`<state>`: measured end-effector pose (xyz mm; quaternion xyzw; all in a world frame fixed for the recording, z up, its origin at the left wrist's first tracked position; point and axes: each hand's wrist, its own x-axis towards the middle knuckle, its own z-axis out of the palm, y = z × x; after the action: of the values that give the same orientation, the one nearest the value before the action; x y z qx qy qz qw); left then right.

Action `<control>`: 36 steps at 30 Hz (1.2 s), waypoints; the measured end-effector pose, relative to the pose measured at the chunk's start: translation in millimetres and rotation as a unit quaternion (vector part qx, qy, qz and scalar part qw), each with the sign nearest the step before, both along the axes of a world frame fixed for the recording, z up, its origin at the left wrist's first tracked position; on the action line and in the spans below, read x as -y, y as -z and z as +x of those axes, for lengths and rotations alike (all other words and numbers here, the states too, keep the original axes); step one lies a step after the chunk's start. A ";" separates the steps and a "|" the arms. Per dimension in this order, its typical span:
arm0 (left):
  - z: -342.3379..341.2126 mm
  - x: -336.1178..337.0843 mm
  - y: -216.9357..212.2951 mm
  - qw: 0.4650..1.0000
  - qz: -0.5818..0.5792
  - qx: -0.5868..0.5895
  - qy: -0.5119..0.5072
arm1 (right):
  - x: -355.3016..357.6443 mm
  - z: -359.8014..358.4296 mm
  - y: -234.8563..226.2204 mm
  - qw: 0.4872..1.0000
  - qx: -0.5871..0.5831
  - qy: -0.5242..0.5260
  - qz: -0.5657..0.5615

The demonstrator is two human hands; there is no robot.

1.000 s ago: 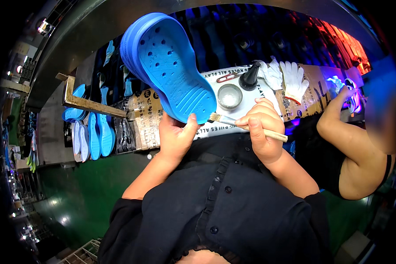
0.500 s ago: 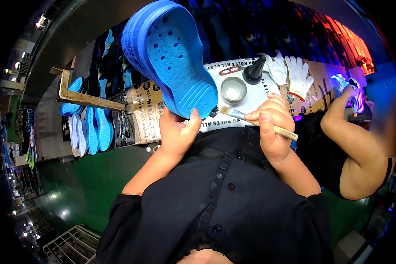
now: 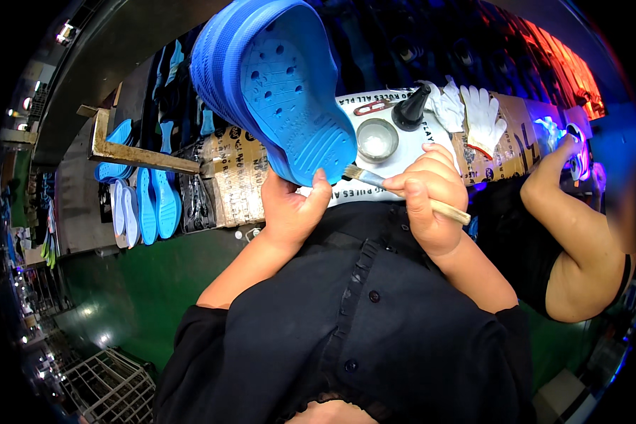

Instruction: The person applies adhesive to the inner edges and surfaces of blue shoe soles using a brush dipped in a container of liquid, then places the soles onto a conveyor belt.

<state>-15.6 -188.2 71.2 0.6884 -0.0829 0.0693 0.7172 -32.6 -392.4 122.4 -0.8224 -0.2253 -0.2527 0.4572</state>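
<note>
In left hand [image 3: 290, 210] (by one end): blue sole [image 3: 283, 92].

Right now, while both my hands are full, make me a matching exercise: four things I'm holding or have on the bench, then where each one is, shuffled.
Things:
1. Brush
2. Round glass bowl
3. Blue shoe sole
4. White glove with a red-edged cuff

Places:
A. On the printed white sheet
B. On brown cardboard
C. In your right hand
D. In your left hand

Pairs: 1-C; 2-A; 3-D; 4-B
</note>
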 end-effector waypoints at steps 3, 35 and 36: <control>2.2 1.2 0.4 0.999 0.028 0.035 -0.007 | 0.2 -1.8 4.0 1.000 -0.009 -0.008 -0.024; 5.6 3.1 -3.0 0.996 0.040 0.070 -0.035 | -2.6 1.9 6.0 0.999 -0.009 0.018 0.045; 5.2 3.0 -2.6 0.996 0.040 0.069 -0.035 | -2.5 1.8 6.4 0.999 -0.009 0.017 0.045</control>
<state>-10.4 -191.3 73.8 0.7127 -0.1109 0.1388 0.6786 -30.8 -389.9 116.0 -0.8068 -0.1950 -0.2632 0.4916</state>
